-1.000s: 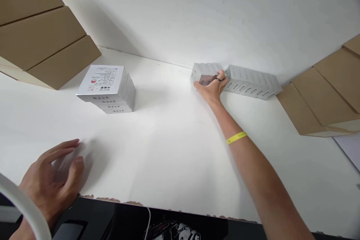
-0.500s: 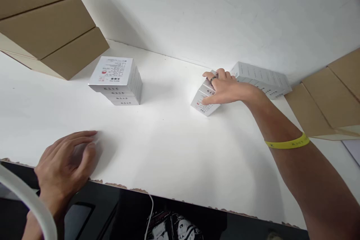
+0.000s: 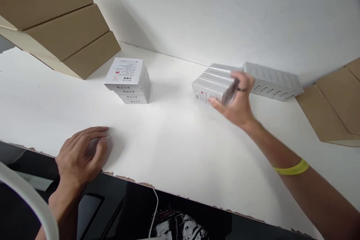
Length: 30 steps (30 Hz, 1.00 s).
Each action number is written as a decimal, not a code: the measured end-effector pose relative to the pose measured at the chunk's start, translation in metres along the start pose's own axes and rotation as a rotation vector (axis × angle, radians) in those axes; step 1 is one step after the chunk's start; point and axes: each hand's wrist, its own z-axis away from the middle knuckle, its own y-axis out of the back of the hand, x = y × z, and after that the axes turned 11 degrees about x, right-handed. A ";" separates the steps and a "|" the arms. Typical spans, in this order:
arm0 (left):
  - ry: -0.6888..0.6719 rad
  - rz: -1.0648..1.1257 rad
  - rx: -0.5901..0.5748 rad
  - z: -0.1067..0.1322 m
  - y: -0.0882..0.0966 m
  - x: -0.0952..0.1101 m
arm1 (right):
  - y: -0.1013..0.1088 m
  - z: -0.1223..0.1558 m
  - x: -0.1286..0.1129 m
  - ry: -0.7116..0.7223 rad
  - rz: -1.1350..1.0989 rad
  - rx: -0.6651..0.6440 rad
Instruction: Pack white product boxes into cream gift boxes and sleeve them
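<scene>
My right hand (image 3: pixel 237 103), with a dark ring and a yellow wristband, grips a bundle of several small white boxes (image 3: pixel 213 82) and holds them tilted just above the white table (image 3: pixel 174 138). A row of the same white boxes (image 3: pixel 274 80) lies behind it against the wall. A stack of three white boxes (image 3: pixel 128 80) with a printed label on top stands to the left. My left hand (image 3: pixel 81 153) rests near the table's front edge with fingers loosely curled on the surface, holding nothing.
Brown cardboard cartons (image 3: pixel 62 26) lean at the back left, and more cartons (image 3: pixel 334 105) lie at the right. A white wall backs the table. A white curved tube (image 3: pixel 25 198) and a white cable (image 3: pixel 153 213) hang below the front edge.
My right hand has pulled a bundle of white boxes away from the row at the wall and lifted it toward me. My left hand stayed at the front edge.
</scene>
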 end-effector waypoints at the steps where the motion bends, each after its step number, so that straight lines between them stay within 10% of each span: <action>1: -0.008 0.000 0.001 0.000 0.000 0.000 | -0.006 0.016 0.009 0.036 -0.042 0.056; 10: -0.017 -0.026 -0.030 0.000 -0.001 -0.001 | -0.017 0.040 0.025 0.181 -0.115 0.013; 19: -0.030 -0.012 -0.017 0.000 0.001 0.000 | -0.023 0.044 0.029 -0.107 -0.192 -0.327; 30: 0.009 -0.028 -0.022 0.001 0.002 0.002 | -0.026 0.043 0.018 -0.172 -0.277 -0.305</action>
